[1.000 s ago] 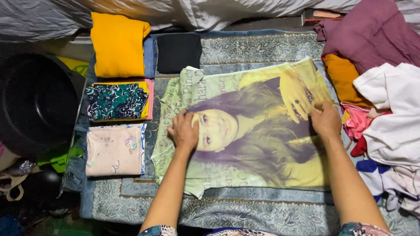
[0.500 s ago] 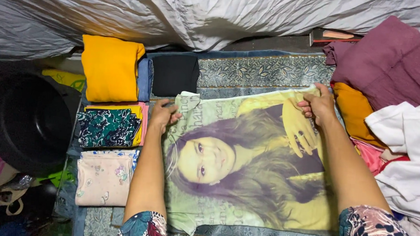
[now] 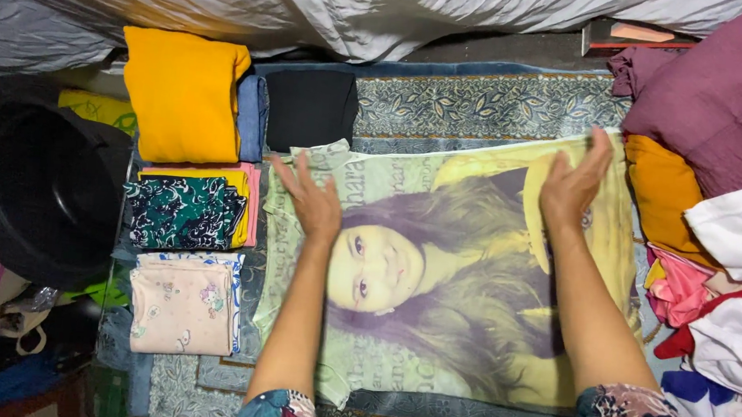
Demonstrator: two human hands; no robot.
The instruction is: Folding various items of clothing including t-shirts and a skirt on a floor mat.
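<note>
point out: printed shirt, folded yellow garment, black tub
printed shirt (image 3: 463, 267), head view, on the dark printed area in the middle of the cloth
folded yellow garment (image 3: 183, 91), head view, centre of its top face
black tub (image 3: 37, 194), head view, on its dark inner wall

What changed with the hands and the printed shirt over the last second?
Both hands have let go of the far edge of the printed shirt, which they were pinching half a second ago. The left hand and right hand now lie open and flat on it, fingers spread. The shirt stays spread on the patterned mat; the folded piles at left are unmoved.
</note>
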